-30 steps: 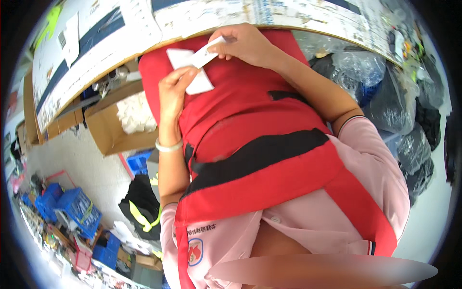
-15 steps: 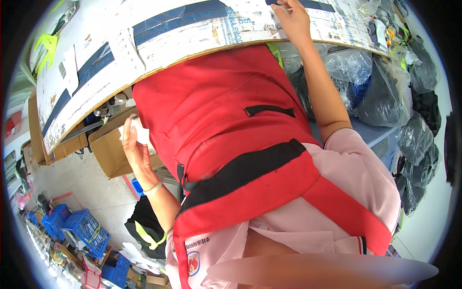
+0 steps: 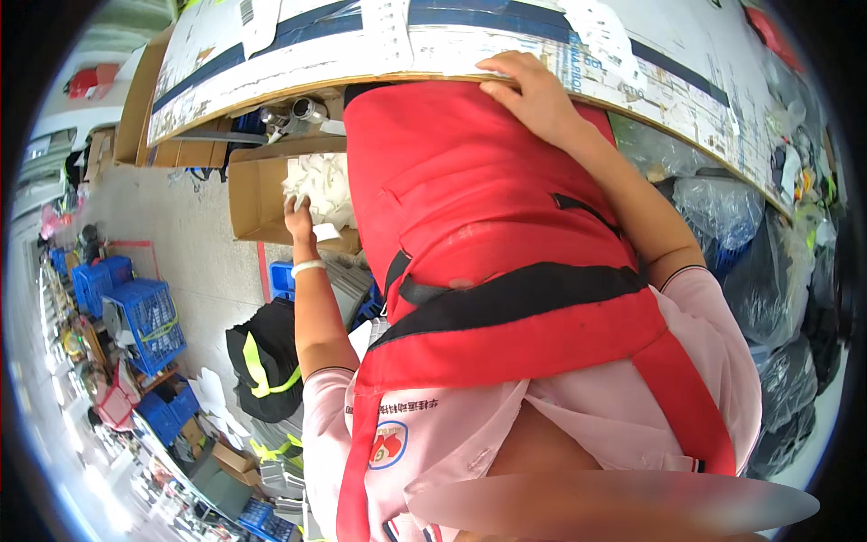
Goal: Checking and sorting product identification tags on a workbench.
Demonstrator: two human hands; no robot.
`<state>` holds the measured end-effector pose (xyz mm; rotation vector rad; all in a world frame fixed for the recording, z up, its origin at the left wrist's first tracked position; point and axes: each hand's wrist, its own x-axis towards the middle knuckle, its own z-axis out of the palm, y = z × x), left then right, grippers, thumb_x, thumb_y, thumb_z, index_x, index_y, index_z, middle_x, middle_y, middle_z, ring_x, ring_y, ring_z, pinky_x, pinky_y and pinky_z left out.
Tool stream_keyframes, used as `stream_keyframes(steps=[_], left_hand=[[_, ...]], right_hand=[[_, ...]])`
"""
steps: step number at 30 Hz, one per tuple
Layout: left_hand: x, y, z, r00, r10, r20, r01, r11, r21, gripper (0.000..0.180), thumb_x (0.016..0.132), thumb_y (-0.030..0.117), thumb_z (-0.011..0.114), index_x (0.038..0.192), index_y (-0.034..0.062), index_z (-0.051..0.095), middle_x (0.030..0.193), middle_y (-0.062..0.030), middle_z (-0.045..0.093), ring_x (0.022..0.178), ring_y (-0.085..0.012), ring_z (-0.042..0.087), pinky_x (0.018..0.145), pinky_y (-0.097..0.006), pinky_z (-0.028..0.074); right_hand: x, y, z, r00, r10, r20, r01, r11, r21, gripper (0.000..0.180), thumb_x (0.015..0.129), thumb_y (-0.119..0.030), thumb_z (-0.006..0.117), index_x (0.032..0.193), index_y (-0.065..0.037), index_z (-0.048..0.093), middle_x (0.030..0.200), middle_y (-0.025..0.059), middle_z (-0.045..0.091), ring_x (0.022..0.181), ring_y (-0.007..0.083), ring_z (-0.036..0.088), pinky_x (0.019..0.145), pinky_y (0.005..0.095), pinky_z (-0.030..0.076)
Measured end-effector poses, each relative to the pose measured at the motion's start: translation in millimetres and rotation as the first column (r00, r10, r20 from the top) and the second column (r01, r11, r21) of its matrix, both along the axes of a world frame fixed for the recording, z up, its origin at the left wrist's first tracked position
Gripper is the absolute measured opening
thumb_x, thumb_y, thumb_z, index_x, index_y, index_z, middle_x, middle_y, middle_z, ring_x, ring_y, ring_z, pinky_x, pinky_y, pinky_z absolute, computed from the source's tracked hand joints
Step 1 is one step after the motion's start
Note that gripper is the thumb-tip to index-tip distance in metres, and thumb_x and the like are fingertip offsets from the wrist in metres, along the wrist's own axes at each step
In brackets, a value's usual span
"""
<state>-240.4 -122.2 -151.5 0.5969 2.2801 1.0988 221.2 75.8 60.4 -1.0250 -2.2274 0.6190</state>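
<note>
My left hand point(image 3: 299, 221) reaches down at the near side of a cardboard box point(image 3: 253, 194) on the left. Its fingers look apart, at the edge of a heap of crumpled white pieces point(image 3: 323, 185) in the box. Close to the wrist lies a flat white scrap point(image 3: 326, 232). My right hand point(image 3: 537, 99) rests over the front edge of the worktable point(image 3: 452, 59), fingers stretched out and thumb apart, with nothing in it. A red apron point(image 3: 479, 181) covers my lap below the table.
White paper strips point(image 3: 388, 32) lie on the table, which has dark blue bands. Clear and black plastic bags point(image 3: 759, 271) pile up at the right. Blue crates point(image 3: 144, 316) stand on the floor at the left. A black bag with a yellow-green strap point(image 3: 262, 361) sits beside my left arm.
My left hand, which had a white piece in it, has moved over the cardboard box. My right hand has come back from the tabletop to its front edge. The view has shifted left.
</note>
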Motion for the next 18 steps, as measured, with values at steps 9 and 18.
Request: stream_keyframes(steps=[9,18], left_hand=[[143.3,189.1,190.0,0.867,-0.49,0.091,0.415,0.812,0.41,0.025,0.085,0.02,0.069,0.099,-0.0008,0.069,0.076,-0.0027,0.065,0.062,-0.0078,0.058,0.059,-0.022,0.048],[156.9,265.0,182.7,0.818,-0.551,-0.164,0.574,0.766,0.289,0.047,0.07,0.016,0.081,0.109,-0.0045,0.064,0.071,-0.0039,0.066,0.063,-0.0089,0.059,0.06,-0.023,0.049]], right_hand=[[-44.6,-6.9,-0.6,0.981,0.196,-0.005,-0.196,0.98,-0.036,0.023,0.085,-0.018,0.062,0.105,-0.007,0.061,0.107,0.01,0.06,0.104,0.0292,0.055,0.092,0.0378,0.044],[-32.1,-2.4,-3.7,0.983,0.17,-0.068,-0.179,0.967,-0.18,0.015,0.084,-0.013,0.061,0.098,-0.007,0.063,0.101,0.0076,0.062,0.097,0.0273,0.056,0.086,0.0363,0.046]])
